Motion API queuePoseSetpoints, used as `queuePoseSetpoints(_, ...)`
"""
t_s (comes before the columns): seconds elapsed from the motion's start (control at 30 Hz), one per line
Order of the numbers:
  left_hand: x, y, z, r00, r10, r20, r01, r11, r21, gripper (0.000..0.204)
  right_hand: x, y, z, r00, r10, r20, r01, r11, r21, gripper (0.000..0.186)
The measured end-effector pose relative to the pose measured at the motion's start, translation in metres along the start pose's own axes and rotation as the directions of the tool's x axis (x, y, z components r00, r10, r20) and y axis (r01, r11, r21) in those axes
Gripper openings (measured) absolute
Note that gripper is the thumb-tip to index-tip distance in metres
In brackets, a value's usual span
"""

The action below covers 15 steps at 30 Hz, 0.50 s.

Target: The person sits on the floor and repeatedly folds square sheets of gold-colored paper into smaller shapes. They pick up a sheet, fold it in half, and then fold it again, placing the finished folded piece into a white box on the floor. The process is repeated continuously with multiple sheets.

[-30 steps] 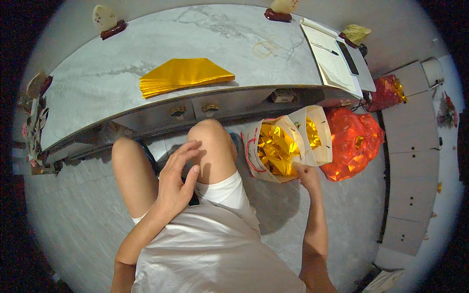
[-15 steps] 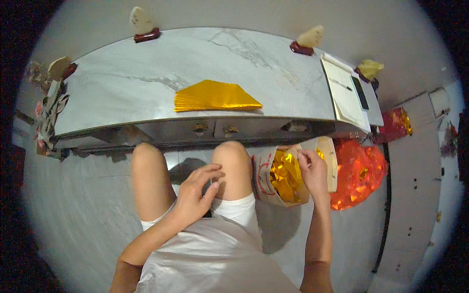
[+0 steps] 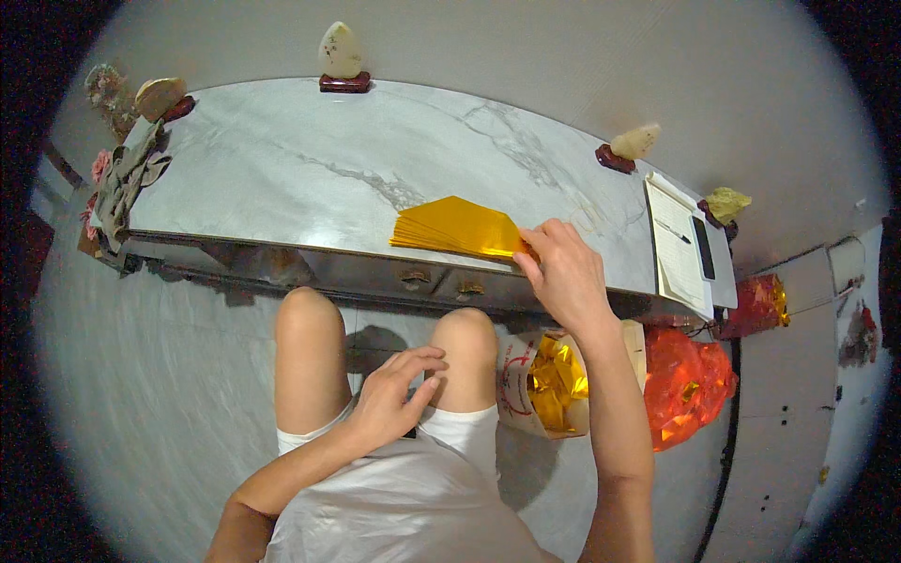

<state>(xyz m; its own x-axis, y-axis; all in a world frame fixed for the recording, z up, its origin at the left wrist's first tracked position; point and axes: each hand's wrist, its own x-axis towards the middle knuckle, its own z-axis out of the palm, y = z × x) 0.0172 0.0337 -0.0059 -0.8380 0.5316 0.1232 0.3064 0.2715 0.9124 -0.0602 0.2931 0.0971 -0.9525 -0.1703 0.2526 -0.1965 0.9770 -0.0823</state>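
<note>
A fanned stack of gold foil paper sheets (image 3: 455, 225) lies near the front edge of the marble-patterned cabinet top (image 3: 282, 188). At the stack's right corner, my right hand (image 3: 565, 272) pinches the paper between thumb and fingers; how many sheets it grips is hidden. My left hand (image 3: 396, 394) rests by my right thigh with its fingers loosely apart, holding nothing. Below my right forearm stands an open paper bag (image 3: 514, 385) filled with folded gold foil pieces (image 3: 557, 380), partly covered by the arm.
Beside the bag sits a shiny red plastic bag (image 3: 690, 389). An open notebook (image 3: 671, 244) with a pen and a dark phone (image 3: 703, 248) lie at the cabinet's right end. Pale stones on dark red stands (image 3: 344, 83) line the back; grey cloth (image 3: 131, 178) hangs at the left.
My right hand has moved up from the paper bag to the right corner of the gold stack. My left hand stays by my thigh. The view has shifted, so the scene sits lower.
</note>
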Motion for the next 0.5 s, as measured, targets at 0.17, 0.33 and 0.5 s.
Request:
queuePoseSetpoints(0.17,-0.0014,-0.0047,0.0003,1.000,0.004,-0.009,-0.004,1.000,-0.016,0.022,-0.0011,0.0005,0.0054,1.000,0.012,0.010,-0.012,1.000,0.006,0.028)
queuePoseSetpoints(0.33,-0.0021,-0.0056,0.0011,1.000,-0.001,-0.004,0.001,1.000,-0.010,0.022,-0.0024,0.0019,0.0090,0.999,-0.016,-0.027,0.016,1.000,-0.006,0.028)
queuePoseSetpoints(0.5,-0.0029,-0.0058,0.0003,1.000,-0.008,0.005,0.008,1.000,-0.006,0.022,-0.0042,-0.0015,0.0101,0.998,-0.023,-0.057,0.022,1.000,-0.014,0.029)
